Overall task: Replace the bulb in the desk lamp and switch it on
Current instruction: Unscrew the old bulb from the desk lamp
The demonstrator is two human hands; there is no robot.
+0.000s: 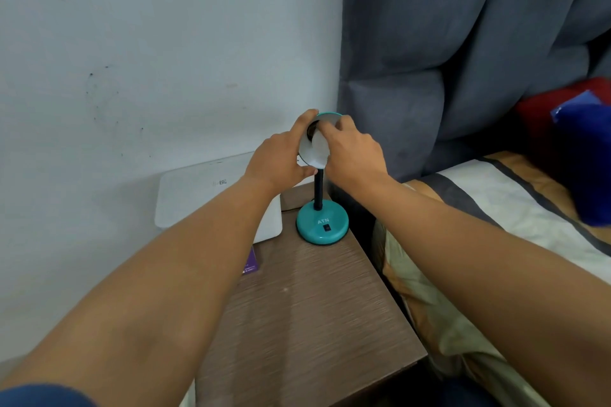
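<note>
Your two forearms run up from the bottom corners of the frame and meet at centre, with a dark blue sleeve (43, 395) showing at the lower left. Beneath them is the brown wood-grain table (307, 314), and a small purple card (250, 263) pokes out by your left forearm at its left edge. Further up the table sits the desk lamp's teal round base (322, 225), lettered ATN with a small dark switch (327, 227) on it, and a black neck (318, 188) rises straight from it. At the top of the neck, just above centre frame, your left hand (281, 155) curls around the left rim of the lamp shade (314, 149), thumb underneath, steadying it. Your right hand (353, 152) is closed over the right side, fingertips (325, 130) reaching into the shade at the dark socket, where a pale rounded shape shows; whether that's the bulb, I can't tell. Left of the lamp lies a white box (211, 192) against the pale wall (148, 43). Right of the table is the bed (496, 208) with striped bedding, and behind it a grey padded headboard (463, 59) fills the upper right.
</note>
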